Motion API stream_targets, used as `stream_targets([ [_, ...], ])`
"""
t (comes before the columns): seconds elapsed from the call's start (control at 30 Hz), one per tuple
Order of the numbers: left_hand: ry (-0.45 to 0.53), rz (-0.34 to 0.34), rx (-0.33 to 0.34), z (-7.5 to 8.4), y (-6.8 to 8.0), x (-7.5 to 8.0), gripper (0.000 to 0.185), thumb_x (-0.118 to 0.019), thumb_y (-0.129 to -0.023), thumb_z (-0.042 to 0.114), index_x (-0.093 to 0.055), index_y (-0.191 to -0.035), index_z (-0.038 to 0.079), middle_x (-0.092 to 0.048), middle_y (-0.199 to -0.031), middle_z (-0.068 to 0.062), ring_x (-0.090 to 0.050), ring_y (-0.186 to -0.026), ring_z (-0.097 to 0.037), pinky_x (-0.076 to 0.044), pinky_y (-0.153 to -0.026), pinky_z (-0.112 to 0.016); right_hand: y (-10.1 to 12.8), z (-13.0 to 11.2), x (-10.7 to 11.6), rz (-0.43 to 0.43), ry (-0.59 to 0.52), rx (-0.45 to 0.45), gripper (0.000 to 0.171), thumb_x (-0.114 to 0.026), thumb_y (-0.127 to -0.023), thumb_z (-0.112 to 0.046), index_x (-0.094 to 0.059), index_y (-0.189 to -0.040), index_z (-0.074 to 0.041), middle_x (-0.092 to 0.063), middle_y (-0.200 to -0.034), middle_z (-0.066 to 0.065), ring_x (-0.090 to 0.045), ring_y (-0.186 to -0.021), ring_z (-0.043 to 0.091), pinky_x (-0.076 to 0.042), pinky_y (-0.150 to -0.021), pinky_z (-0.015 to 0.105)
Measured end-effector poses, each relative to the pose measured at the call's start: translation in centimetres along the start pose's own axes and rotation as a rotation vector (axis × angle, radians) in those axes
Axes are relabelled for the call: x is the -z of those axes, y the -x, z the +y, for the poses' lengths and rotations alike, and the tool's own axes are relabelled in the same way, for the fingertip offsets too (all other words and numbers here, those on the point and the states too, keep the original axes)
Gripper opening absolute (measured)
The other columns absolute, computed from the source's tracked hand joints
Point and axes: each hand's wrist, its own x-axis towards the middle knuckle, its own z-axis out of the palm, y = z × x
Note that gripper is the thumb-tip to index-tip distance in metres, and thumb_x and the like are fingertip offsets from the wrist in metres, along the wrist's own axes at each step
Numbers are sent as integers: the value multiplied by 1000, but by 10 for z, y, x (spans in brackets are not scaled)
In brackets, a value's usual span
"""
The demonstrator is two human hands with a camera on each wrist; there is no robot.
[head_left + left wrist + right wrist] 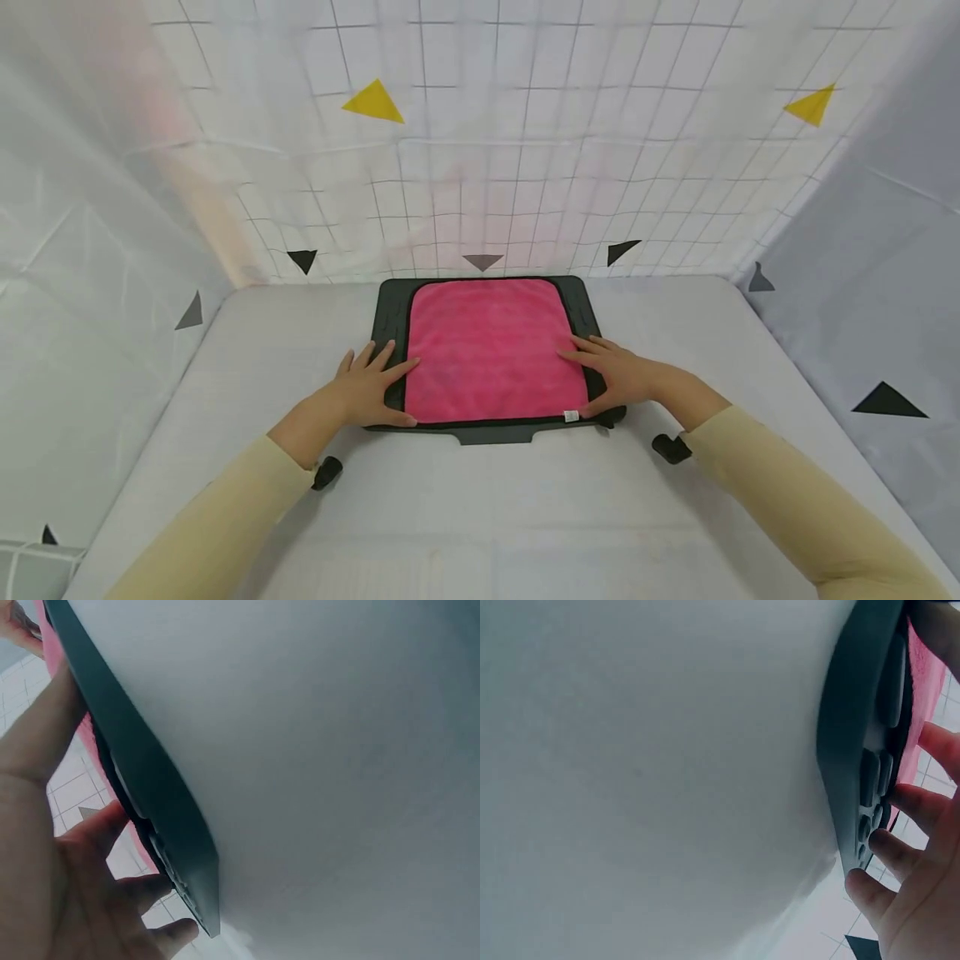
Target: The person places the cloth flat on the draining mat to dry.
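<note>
A pink cloth [491, 350] with a black edge lies flat over a dark board [390, 312] in the head view. A small white tag [572, 416] shows at its lower right corner. My left hand [366, 392] rests at the left side, fingers spread, with fingertips and thumb on the board and the cloth's edge. On the opposite side my right hand [618, 377] lies spread out, its fingertips on the cloth and its thumb near the tag. Both wrist views show the dark board's side [142, 750] and straight fingers [915, 806] along its top.
The board stands on a white table [480, 508], close to the gridded back wall [480, 167]. Pale sheets [862, 275] enclose the sides, with black and yellow triangles [375, 102] on them. Black wrist devices [327, 473] hang below both sleeves.
</note>
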Motion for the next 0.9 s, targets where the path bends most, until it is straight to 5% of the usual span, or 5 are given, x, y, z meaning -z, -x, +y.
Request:
stream_targets([
  [0.9,-22,62,49,-4,13,-12,91,-66,-85,65,-34,-158,19,-14,-164,-26,-10,-147,-52,-7,-114,-71,23,5,-8,105,-32,-55,98,-81,-79,-52,-38,-153,-5,-20,-160,29,-14,-144,53,-28,-107,72],
])
